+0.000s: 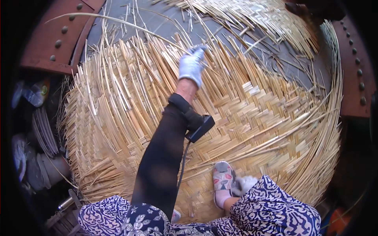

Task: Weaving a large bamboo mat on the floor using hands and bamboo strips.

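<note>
A large mat (232, 122) woven from flat, straw-coloured strips spreads under me, its long loose ends fanning out at the far side. My left hand (191, 66), in a pale glove, reaches over these ends with its fingers closed. From it a long thin strip (130, 24) arcs away to the upper left, seemingly held in the fingers. Low beside my right knee is my right hand (245, 184), also gloved, close to the mat and next to my patterned shoe (223, 177). My knee and the angle hide its fingers, so its grip does not show.
Another woven piece (267, 19) lies at the far right on the grey floor (157, 23), among scattered strip scraps. Riveted reddish-brown panels (59, 35) flank both sides. Bags and odds and ends (37, 94) crowd the left. A bundle of long strips (334, 70) runs along the right edge.
</note>
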### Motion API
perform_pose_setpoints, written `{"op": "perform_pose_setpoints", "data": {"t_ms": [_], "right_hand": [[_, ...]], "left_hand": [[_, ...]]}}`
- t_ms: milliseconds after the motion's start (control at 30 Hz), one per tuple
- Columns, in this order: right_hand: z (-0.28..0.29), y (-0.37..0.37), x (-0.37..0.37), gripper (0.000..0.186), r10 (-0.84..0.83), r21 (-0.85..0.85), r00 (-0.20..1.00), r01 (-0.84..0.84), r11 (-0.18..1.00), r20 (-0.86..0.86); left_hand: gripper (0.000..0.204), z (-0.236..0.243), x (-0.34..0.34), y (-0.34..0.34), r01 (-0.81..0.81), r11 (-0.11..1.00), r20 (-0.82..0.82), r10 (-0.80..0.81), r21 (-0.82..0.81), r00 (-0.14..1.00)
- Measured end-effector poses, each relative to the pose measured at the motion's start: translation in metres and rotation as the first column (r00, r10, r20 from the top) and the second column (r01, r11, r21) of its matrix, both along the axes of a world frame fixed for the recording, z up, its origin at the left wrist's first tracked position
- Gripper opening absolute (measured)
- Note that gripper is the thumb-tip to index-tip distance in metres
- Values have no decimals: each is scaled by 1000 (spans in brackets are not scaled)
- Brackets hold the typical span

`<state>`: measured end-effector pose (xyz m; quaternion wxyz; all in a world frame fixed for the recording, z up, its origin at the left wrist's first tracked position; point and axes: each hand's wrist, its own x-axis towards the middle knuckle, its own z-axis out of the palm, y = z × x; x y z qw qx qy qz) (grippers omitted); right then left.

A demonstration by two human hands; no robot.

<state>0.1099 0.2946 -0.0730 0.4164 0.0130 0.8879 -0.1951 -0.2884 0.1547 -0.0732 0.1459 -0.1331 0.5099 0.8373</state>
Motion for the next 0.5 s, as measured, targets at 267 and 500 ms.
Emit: {"op": "perform_pose_setpoints", "data": {"t_ms": [267,500], "right_hand": [[-21,8,-11,22,-206,-270,891,332,904,405],[5,-24,-1,43,-477,-17,879,477,879,11]], "left_hand": [[68,-32,1,35,100,995,20,-100,27,995],[19,-2,-8,28,148,986,-106,-155,-73,982]]}}
